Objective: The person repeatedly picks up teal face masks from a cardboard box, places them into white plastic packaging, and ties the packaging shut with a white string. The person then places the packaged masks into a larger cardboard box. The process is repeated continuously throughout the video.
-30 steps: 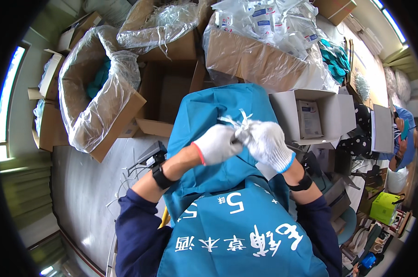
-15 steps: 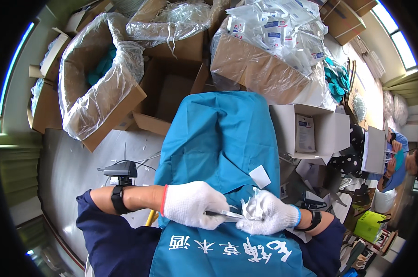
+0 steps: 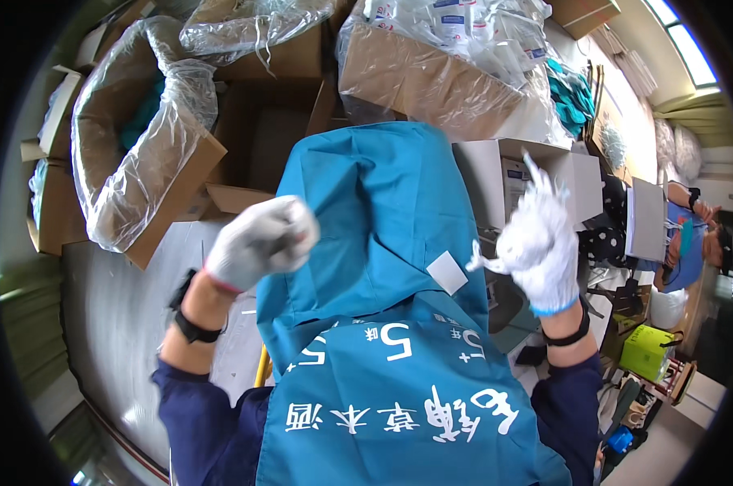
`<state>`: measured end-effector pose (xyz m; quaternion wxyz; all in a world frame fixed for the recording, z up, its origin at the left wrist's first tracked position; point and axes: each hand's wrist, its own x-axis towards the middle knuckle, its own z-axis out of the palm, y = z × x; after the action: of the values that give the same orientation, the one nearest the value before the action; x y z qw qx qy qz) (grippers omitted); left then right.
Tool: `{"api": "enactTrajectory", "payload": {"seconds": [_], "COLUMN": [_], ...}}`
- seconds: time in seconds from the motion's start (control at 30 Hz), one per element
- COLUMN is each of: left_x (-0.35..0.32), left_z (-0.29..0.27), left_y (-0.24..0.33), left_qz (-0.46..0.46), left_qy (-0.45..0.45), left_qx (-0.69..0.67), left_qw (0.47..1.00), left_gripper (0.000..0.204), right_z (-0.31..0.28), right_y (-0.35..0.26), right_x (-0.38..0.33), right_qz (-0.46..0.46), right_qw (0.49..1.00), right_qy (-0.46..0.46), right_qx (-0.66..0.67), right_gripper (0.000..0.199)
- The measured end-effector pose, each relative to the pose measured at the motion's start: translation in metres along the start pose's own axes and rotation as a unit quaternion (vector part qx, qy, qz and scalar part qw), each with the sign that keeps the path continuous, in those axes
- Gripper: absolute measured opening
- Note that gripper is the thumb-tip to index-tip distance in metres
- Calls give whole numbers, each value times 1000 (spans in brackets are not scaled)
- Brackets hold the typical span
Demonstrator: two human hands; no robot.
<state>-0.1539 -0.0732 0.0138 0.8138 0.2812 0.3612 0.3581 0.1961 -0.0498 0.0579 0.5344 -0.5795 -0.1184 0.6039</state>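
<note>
My left hand [image 3: 263, 243], in a white knitted glove, is raised over the left side of my teal apron [image 3: 383, 190]. Its fingers are curled into a fist; motion blur hides whether anything is inside. Over on the right, my right hand [image 3: 538, 249] wears a similar glove with a blue cuff. Its fingers are spread, with loose, ragged-looking glove tips, and nothing shows in it. That hand is in front of an open pale box [image 3: 478, 182] containing a white packet. On the apron between the hands lies a small white square [image 3: 447, 273].
Left of my lap stands a carton lined with clear plastic [image 3: 172, 134], with teal cloth inside. Beside it is an open brown carton [image 3: 261, 121]. Ahead, another carton [image 3: 423, 85] is heaped with white packets. A lime-green bag [image 3: 648, 350] and another person [image 3: 684, 243] are at right.
My hands have come apart from the middle of my lap and risen forward. The right hand has spread its fingers; crumpled white material and a thin tool between the hands no longer show.
</note>
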Motion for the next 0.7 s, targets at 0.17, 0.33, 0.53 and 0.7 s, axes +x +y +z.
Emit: {"api": "enactTrajectory", "payload": {"seconds": [0.17, 0.33, 0.53, 0.7], "left_x": [96, 124, 114, 106], "left_z": [19, 66, 81, 77], "left_y": [-56, -62, -74, -74], "left_qz": [76, 161, 126, 104], "left_qy": [-2, -129, -200, -170], "left_qx": [-70, 161, 269, 332], "left_qw": [995, 965, 934, 922], "left_gripper": [28, 42, 41, 33], "right_z": [12, 33, 38, 40], "right_y": [-16, -14, -3, -5], "right_x": [28, 24, 34, 31], "right_qz": [89, 126, 128, 80], "right_qw": [950, 943, 936, 948], "right_qy": [-285, -297, -324, -303], "right_qx": [94, 82, 50, 49], "right_gripper": [23, 38, 40, 41]}}
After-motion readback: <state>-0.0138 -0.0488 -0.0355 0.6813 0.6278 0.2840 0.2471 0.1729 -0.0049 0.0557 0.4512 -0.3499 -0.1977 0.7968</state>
